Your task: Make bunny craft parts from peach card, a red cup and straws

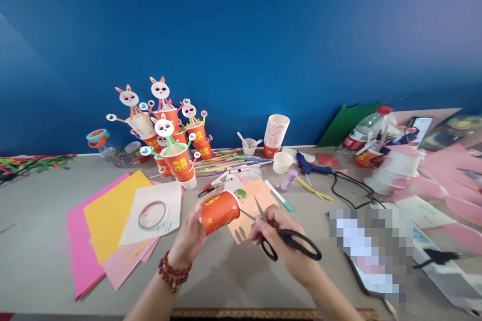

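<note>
My left hand is closed around a red paper cup, which lies tilted on its side above the table. In my right hand are black-handled scissors with the blades parted. One blade tip reaches the cup's right end; whether it pierces the cup I cannot tell. Beneath both hands lies an orange paper sheet with two small leaf-shaped cutouts or marks near its lower edge.
Cup figures with rabbit faces stand at the back left. Coloured papers and a tape roll lie left. Behind are stacked cups, a glue stick and a blue glue gun. A blurred-out device lies right.
</note>
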`<act>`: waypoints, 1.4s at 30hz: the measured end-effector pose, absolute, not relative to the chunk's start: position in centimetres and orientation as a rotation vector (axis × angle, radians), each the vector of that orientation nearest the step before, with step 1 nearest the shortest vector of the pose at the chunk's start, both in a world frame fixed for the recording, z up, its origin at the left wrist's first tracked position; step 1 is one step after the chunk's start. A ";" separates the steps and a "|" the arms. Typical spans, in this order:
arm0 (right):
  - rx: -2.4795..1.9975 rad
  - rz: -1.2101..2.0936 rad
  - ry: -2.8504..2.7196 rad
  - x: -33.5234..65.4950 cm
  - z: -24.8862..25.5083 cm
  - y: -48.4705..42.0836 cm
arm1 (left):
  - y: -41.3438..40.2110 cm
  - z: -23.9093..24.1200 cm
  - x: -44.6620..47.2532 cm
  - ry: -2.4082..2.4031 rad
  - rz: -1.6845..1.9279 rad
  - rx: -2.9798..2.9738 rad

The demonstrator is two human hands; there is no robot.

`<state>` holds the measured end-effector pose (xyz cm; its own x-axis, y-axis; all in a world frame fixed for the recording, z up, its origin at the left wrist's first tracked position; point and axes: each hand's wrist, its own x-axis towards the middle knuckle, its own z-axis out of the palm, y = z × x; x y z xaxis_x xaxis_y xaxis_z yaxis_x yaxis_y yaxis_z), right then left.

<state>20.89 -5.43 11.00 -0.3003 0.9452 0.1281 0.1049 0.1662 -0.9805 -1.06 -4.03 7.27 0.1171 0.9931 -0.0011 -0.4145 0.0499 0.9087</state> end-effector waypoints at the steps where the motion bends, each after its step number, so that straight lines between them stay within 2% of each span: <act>1: -1.011 1.307 -1.495 20.9 11.0 -5.5 | -4.0 7.2 -1.0 0.796 1.274 0.892; 11: -1.034 1.409 -1.398 20.4 11.0 -5.7 | -4.0 6.3 -1.1 0.842 1.274 1.062; 18: -0.879 1.609 -0.938 19.2 10.6 -5.5 | -4.3 6.8 -1.4 0.921 1.422 1.507; 21: -0.899 1.587 -0.860 19.7 10.0 -5.3 | -4.5 6.5 -1.3 0.894 1.424 1.447; 26: -1.140 1.241 -1.248 22.9 8.3 -5.5 | -4.4 5.5 -1.0 0.642 1.358 0.948; 30: -1.446 0.685 -1.775 26.7 6.4 -5.4 | -4.3 5.3 -0.8 0.539 1.272 0.745; 33: -1.534 0.423 -1.975 29.2 5.0 -5.1 | -4.4 5.2 -0.8 0.478 1.223 0.668; 42: -1.712 0.022 -2.159 32.8 2.1 -4.1 | -4.4 3.6 -1.1 0.410 1.121 0.602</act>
